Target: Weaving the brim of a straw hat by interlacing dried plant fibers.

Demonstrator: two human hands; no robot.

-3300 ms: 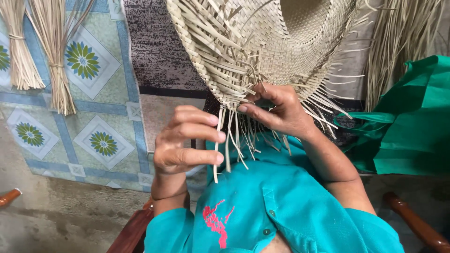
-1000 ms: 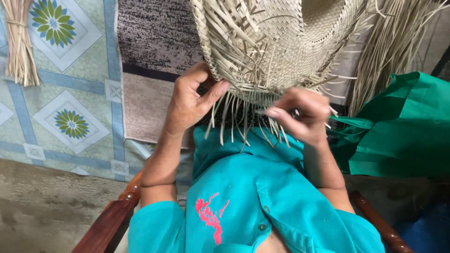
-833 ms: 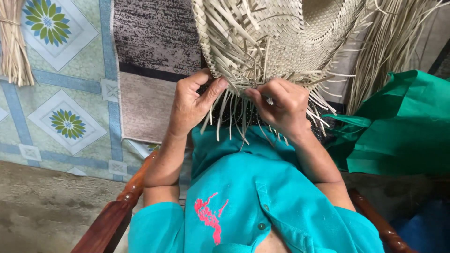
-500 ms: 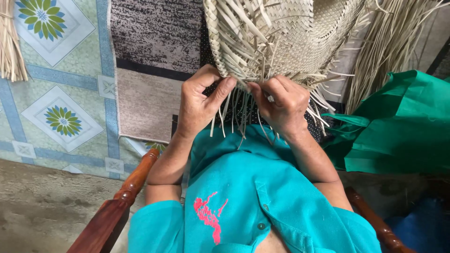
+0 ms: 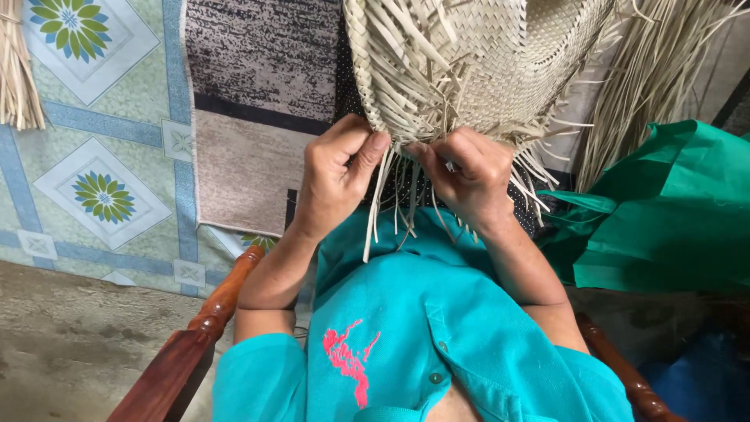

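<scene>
Since the frame three seconds back, both hands have closed in on the same stretch of edge: the left hand [image 5: 337, 178], which then hung lower with a single strand pinched, is now up against the rim, and the right hand [image 5: 467, 181] has drawn in beside it.

Head view: a half-woven straw hat [image 5: 500, 62] hangs upside down in front of the person's chest, above the lap, its finished weave tight and its edge bristling with loose strands [image 5: 394, 199]. The left hand's fingers are curled shut, thumb pressed to forefinger on strands at the rim. The right hand's fingers are bent and pinched on strands just beside it; what lies under the fingertips is hidden. The hands are almost touching.

The hat looks light and springy; the woven part would likely hold its shape, while the free strands are thin, flat and apt to kink or split if bent sharply. The firm woven rim seems the best place to take hold.

Around it: a teal shirt [image 5: 437, 336], a wooden chair arm [image 5: 203, 328], a patterned mat [image 5: 101, 156], a grey rug [image 5: 258, 86], a green bag [image 5: 672, 211], and a straw bundle [image 5: 16, 70] at the far left.
</scene>
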